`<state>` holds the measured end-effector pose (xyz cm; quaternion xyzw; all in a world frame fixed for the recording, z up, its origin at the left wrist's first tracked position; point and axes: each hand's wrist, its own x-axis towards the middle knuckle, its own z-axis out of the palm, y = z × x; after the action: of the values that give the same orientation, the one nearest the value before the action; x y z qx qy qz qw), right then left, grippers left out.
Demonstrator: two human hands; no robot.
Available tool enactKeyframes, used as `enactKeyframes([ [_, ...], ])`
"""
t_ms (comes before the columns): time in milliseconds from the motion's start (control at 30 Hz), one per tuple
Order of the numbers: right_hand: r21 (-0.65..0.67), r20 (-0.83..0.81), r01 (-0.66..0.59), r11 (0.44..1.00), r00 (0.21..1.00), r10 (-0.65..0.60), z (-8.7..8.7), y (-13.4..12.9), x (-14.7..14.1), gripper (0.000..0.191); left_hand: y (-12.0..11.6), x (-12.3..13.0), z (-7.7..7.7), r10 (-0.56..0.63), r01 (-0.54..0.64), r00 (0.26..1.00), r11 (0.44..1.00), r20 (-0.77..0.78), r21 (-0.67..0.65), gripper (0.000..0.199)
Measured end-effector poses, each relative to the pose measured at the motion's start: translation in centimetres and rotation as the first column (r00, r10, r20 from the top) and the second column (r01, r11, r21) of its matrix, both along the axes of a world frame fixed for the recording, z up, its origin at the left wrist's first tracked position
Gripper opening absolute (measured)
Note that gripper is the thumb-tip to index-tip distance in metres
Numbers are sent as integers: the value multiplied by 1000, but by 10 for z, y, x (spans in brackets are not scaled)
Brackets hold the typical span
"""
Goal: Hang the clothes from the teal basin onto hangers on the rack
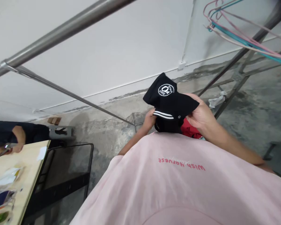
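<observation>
The black cloth [165, 101] is held between the two hands, to the right of the left hand [150, 118] and to the left of the right hand [202, 114]. Its longest stretch slants from ahead of the left hand across to the right hand. Both hands touch it, but the round white logo [166, 90] is nearer the left. The left hand pinches the edge beside the white stripes [163, 115]; the right hand curls around the far corner, some fingers hidden. Red cloth [190, 129] shows just below the right hand.
</observation>
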<state>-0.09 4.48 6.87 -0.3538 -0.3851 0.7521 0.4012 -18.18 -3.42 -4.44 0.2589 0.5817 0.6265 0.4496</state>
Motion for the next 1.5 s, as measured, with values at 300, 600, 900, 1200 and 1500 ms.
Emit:
enactKeyframes([
  [300,162,222,-92,982,973,55,-70,16,-20,24,-44,-66,116,303,-374,890,913,340,165,29],
  [600,332,316,-229,915,941,121,-75,20,-11,23,-90,-56,156,384,-374,923,882,25,287,37],
  [900,622,253,98,777,914,-318,-19,50,78,21,-123,-66,144,562,-576,815,814,141,79,41],
  [1200,974,78,150,171,488,-869,23,89,125,28,-147,-83,135,677,-685,727,707,112,174,31],
  [1500,937,348,-82,338,197,-917,12,124,132,37,-160,-83,141,760,-768,640,635,108,79,27],
])
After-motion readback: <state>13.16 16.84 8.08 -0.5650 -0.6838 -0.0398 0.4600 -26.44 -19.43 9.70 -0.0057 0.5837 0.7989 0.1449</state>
